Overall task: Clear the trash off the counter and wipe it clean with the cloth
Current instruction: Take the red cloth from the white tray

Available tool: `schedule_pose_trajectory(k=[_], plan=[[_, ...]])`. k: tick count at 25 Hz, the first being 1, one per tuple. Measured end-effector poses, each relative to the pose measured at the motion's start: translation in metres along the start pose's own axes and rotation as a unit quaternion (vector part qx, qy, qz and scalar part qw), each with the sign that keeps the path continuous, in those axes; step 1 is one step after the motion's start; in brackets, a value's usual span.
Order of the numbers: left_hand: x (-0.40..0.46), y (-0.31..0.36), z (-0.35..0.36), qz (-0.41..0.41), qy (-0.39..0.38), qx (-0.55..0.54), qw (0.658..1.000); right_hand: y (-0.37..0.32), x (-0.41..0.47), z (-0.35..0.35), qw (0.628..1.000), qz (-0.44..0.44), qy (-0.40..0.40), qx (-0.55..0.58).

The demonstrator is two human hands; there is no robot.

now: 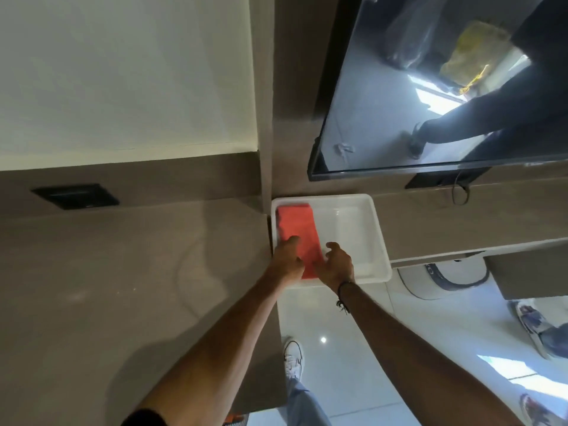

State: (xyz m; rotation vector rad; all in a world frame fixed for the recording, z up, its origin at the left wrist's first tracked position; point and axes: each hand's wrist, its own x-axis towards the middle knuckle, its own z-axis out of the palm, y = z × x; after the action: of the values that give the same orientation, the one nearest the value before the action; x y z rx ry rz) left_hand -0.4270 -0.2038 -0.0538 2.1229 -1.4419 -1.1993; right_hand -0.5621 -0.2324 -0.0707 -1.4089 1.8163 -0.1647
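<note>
A folded red cloth (pixel 296 227) lies along the left side of a white plastic tray (pixel 365 229), which sits on a lower shelf right of the brown counter (pixel 129 287). My left hand (pixel 287 259) rests on the cloth's near left edge, fingers curled against it. My right hand (pixel 336 265) hovers at the cloth's near right edge, its fingers spread apart and nothing in it. No trash shows on the counter surface.
A black socket plate (pixel 75 196) is set into the counter's back wall. A dark TV screen (pixel 430 87) hangs above the tray with a cable (pixel 459 192) below it. White glossy floor (pixel 353 348) lies below, with my shoe and another person's shoes (pixel 531 324) at the right.
</note>
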Motion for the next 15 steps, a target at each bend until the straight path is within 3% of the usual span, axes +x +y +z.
schedule_pose_trajectory(k=[3,7,11,15], plan=[[0.035,0.008,0.026,-0.102,0.002,0.028,0.994,0.004,0.032,0.005,0.999,0.015,-0.023,-0.026],[0.053,0.012,0.043,-0.142,0.058,0.040,0.987,0.003,0.052,0.005,0.995,0.045,-0.084,0.026],[0.026,0.020,0.017,-0.079,0.054,-0.032,0.995,-0.008,0.034,-0.014,0.977,0.095,-0.124,0.145],[-0.041,0.011,-0.018,-0.001,0.144,-0.058,0.988,-0.014,-0.026,-0.019,0.948,0.048,-0.172,0.264]])
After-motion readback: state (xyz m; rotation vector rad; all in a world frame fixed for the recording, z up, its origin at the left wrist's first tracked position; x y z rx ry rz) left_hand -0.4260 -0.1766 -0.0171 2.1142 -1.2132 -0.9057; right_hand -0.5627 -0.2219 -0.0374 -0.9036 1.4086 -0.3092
